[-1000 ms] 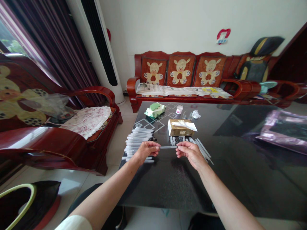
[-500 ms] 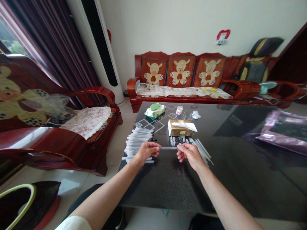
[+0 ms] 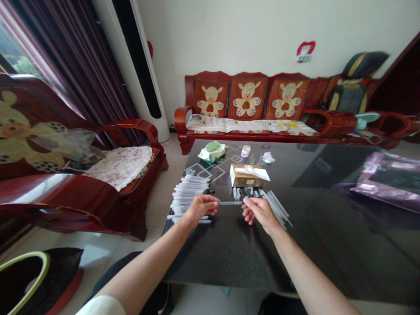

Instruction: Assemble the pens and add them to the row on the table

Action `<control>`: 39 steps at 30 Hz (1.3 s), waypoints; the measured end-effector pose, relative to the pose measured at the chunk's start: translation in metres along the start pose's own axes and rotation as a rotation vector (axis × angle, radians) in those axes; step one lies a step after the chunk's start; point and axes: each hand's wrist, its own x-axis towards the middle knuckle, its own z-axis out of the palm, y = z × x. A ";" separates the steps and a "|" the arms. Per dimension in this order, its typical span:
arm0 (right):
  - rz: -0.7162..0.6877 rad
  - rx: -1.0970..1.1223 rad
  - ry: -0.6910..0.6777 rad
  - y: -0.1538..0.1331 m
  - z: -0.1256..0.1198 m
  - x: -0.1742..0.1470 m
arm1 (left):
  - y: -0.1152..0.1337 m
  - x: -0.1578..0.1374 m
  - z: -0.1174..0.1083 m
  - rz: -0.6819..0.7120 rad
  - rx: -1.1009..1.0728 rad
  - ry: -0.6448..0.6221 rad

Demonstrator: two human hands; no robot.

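A slim, frosted-white pen barrel (image 3: 230, 203) is held level just above the dark table. My left hand (image 3: 202, 209) pinches its left end between thumb and fingertips. At the other end, my right hand (image 3: 259, 211) has thumb and forefinger closed around a small dark piece at the barrel's tip, mostly hidden by the fingers. Beyond my left hand lies a stack of white pens (image 3: 188, 194), several with dark ends pointing right. Loose white barrels (image 3: 275, 205) and short clear and black pieces (image 3: 246, 192) lie beyond and beside my right hand.
A brown cardboard box (image 3: 249, 177) with white paper on top stands behind the small pieces. Farther back are a green wipes pack (image 3: 212, 152), a small white tub (image 3: 246, 151) and crumpled tissue (image 3: 268, 157). A purple plastic package (image 3: 390, 179) lies at the right of the table (image 3: 321, 236).
Both hands stay almost in place around the barrel. A dark bit now shows between the barrel's right end and my right fingertips.
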 end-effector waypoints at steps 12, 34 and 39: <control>-0.060 0.125 -0.035 0.000 0.000 0.000 | 0.000 0.000 -0.002 -0.002 0.039 -0.003; 0.076 -0.312 -0.295 0.024 0.035 -0.015 | 0.034 0.000 -0.058 0.300 0.605 0.063; -0.264 -0.690 -0.153 0.032 0.061 -0.021 | 0.028 0.006 -0.055 0.278 0.463 0.091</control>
